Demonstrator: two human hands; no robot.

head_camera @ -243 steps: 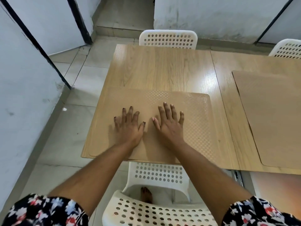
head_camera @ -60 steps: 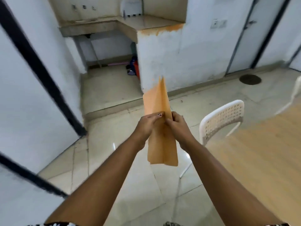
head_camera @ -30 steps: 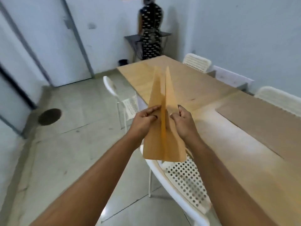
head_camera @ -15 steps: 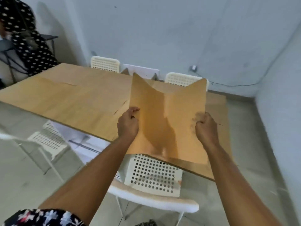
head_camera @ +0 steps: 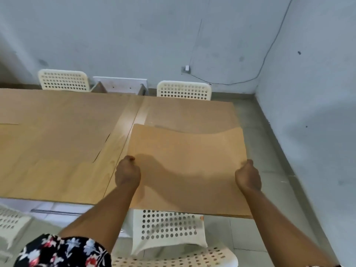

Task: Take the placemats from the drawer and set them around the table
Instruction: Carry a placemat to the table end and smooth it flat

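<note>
A tan placemat (head_camera: 188, 166) is spread over the near right end of the wooden table (head_camera: 123, 132), its far edge still bowed upward. My left hand (head_camera: 127, 173) grips its left edge and my right hand (head_camera: 248, 176) grips its right edge. Another placemat (head_camera: 48, 135) lies flat on the table to the left, and one more (head_camera: 190, 112) lies on the far right end in front of the far chair.
A white perforated chair (head_camera: 169, 234) stands right below me at the table's near edge. Two more white chairs (head_camera: 184, 90) (head_camera: 63, 79) line the far side, with an open white drawer (head_camera: 120, 84) between them. The grey wall (head_camera: 308, 112) closes off the right.
I have turned to face the table's right end. The folded placemat was opened out between my hands and lowered from upright to nearly flat over the table.
</note>
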